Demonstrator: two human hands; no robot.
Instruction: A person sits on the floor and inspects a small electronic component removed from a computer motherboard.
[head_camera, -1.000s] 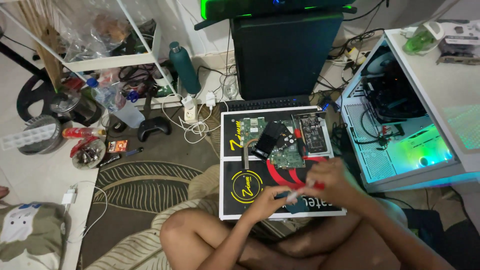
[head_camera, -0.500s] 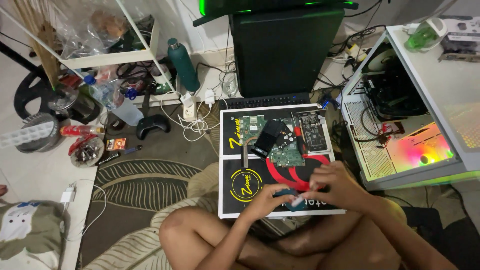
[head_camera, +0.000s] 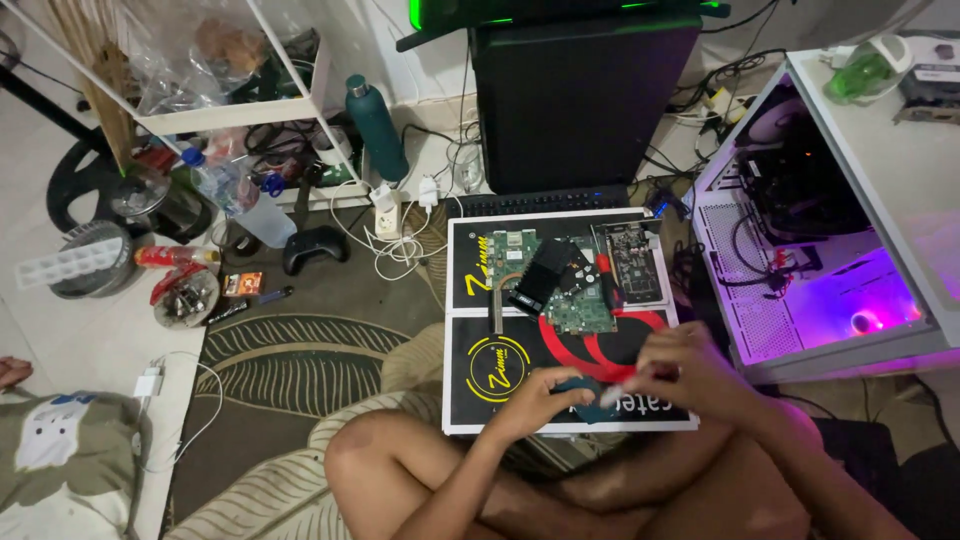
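Note:
I sit cross-legged on the floor in front of a black printed board (head_camera: 500, 300). My left hand (head_camera: 540, 397) holds a small dark teal round part (head_camera: 578, 390) over the board's near edge. My right hand (head_camera: 680, 368) is closed on a thin white stick-like item (head_camera: 612, 395) whose tip touches that part. Further back on the board lie a green circuit board with a copper heat pipe (head_camera: 560, 285) and a second dark card (head_camera: 632, 265).
An open white computer case (head_camera: 800, 290) glowing purple lies on the right. A black tower (head_camera: 585, 95) stands behind the board. To the left are a game controller (head_camera: 315, 247), a teal bottle (head_camera: 375, 125), cables, a white shelf (head_camera: 240, 110) and clutter on a patterned rug (head_camera: 290, 370).
Both hands have stayed over the board's near edge, shifting slightly. The case light has changed from green to orange-pink to purple.

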